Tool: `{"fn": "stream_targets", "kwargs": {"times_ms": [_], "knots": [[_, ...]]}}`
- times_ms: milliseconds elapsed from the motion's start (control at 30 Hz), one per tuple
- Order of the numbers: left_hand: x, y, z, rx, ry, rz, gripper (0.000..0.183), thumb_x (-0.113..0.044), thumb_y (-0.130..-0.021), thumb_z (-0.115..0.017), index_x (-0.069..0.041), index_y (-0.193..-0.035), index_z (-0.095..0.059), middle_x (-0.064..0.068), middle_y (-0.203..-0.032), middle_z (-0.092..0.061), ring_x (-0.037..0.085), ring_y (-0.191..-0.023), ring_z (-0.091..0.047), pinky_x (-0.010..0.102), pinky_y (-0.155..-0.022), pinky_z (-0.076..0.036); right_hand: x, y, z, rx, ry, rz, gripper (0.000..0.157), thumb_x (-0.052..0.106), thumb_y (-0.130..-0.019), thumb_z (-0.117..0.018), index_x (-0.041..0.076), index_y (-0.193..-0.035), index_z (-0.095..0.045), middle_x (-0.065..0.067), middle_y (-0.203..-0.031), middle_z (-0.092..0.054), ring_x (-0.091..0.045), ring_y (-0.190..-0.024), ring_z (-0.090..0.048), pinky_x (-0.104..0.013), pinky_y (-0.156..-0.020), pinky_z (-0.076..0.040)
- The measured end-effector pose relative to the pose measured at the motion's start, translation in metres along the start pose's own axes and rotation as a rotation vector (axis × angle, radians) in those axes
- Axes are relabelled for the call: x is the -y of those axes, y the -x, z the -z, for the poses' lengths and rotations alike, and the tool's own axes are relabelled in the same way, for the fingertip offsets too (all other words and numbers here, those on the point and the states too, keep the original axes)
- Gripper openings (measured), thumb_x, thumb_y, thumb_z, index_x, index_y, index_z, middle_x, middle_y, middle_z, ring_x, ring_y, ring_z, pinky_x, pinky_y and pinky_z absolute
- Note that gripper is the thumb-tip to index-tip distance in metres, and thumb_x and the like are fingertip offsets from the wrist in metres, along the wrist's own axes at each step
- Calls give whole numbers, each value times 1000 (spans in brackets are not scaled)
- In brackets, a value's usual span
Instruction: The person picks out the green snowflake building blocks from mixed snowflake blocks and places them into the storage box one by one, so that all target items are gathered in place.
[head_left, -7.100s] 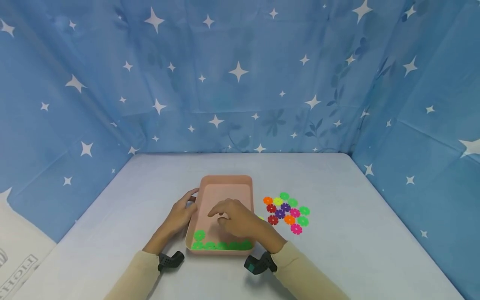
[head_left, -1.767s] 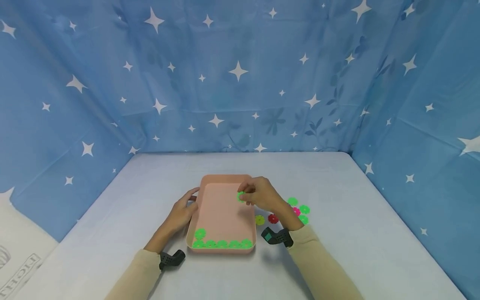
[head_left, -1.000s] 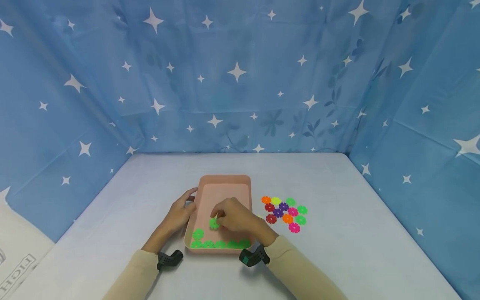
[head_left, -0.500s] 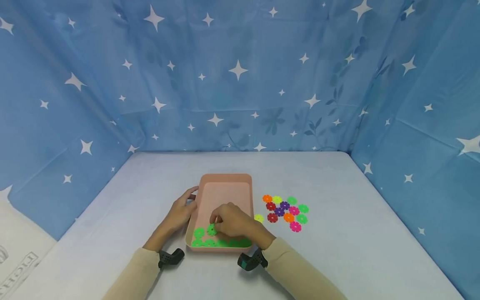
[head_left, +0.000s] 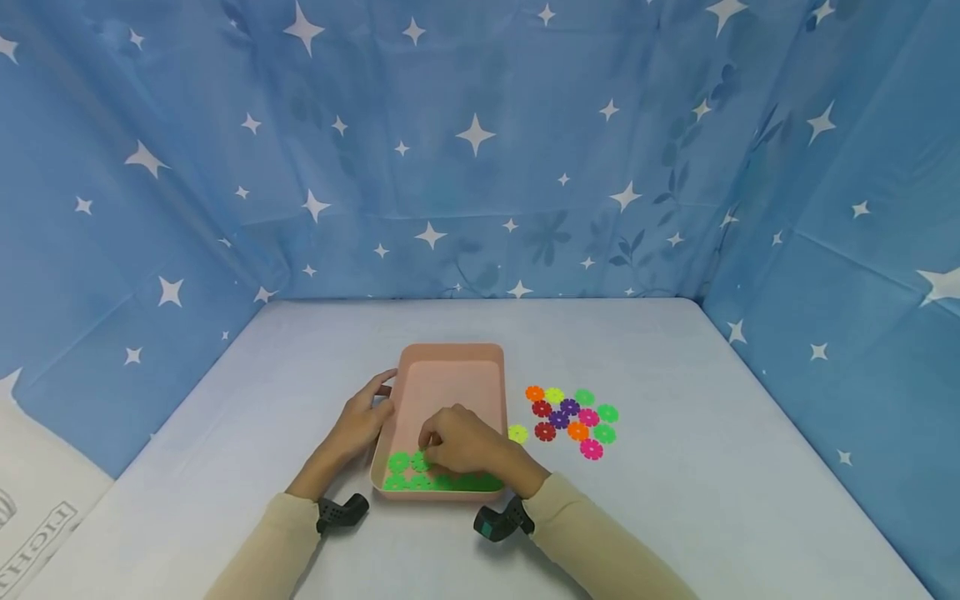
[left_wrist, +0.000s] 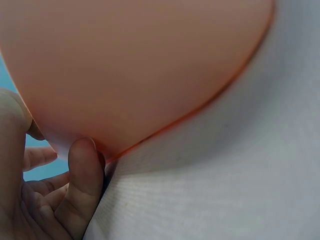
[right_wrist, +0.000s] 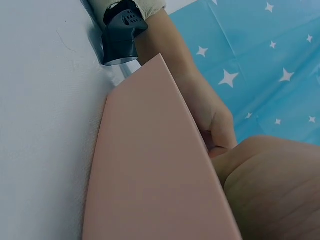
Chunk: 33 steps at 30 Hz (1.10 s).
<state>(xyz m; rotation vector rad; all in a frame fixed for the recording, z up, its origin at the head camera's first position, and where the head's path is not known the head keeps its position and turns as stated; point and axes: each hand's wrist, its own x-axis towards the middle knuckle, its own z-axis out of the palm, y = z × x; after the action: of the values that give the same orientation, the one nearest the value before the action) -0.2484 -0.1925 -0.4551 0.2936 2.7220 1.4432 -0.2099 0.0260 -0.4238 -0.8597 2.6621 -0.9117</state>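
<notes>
My right hand reaches into a pink tray and pinches a green snowflake disc near the tray floor, low on the left. Right beside that disc lies another green disc, and a row of green discs runs along the near wall, partly hidden under my right hand. My left hand holds the tray's left side. In the left wrist view, fingers touch the outside of the wall. The right wrist view shows the tray's outer wall hiding my right fingertips.
Right of the tray, loose discs lie flat on the white table: orange, purple, red, pink, green and yellow. A blue star-patterned curtain surrounds the table.
My right hand has carried a green disc over the tray's right side, then left and down beside the green disc above the near row. My left hand has stayed at the tray's side.
</notes>
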Motion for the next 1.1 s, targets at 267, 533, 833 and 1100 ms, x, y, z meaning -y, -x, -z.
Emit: {"fn": "stream_targets", "kwargs": {"times_ms": [267, 533, 833, 1100], "knots": [[1, 1, 0, 5, 11, 5, 62, -19, -97, -44, -20, -158, -35, 19, -138, -54, 27, -99, -67, 39, -80, -55, 0, -1, -4, 18, -8, 2, 11, 12, -92, -69, 12, -95, -79, 11, -69, -63, -7, -57, -56, -22, -61, -48], [0, 0, 0, 8, 9, 6, 61, -19, -97, -44, -20, -158, -35, 19, -138, -53, 26, -98, -66, 39, -81, -55, -2, -2, -4, 5, -6, 39, 12, 11, -94, -68, 12, -96, -79, 11, -70, -63, -5, -60, -55, -20, -61, -48], [-1, 0, 0, 11, 14, 4, 61, -18, -98, -44, -20, -158, -34, 19, -139, -52, 25, -95, -66, 36, -78, -54, -3, -2, -4, 5, 19, 56, 13, 12, -93, -68, 14, -98, -80, 13, -71, -63, -4, -61, -56, -20, -60, -48], [-2, 1, 0, 15, 16, 8, 63, -17, -96, -44, -19, -158, -34, 20, -139, -52, 25, -94, -66, 37, -79, -55, -3, -2, -6, 12, 111, 75, 13, 15, -92, -73, 20, -100, -81, 16, -74, -62, -4, -71, -55, -21, -66, -46]]}}
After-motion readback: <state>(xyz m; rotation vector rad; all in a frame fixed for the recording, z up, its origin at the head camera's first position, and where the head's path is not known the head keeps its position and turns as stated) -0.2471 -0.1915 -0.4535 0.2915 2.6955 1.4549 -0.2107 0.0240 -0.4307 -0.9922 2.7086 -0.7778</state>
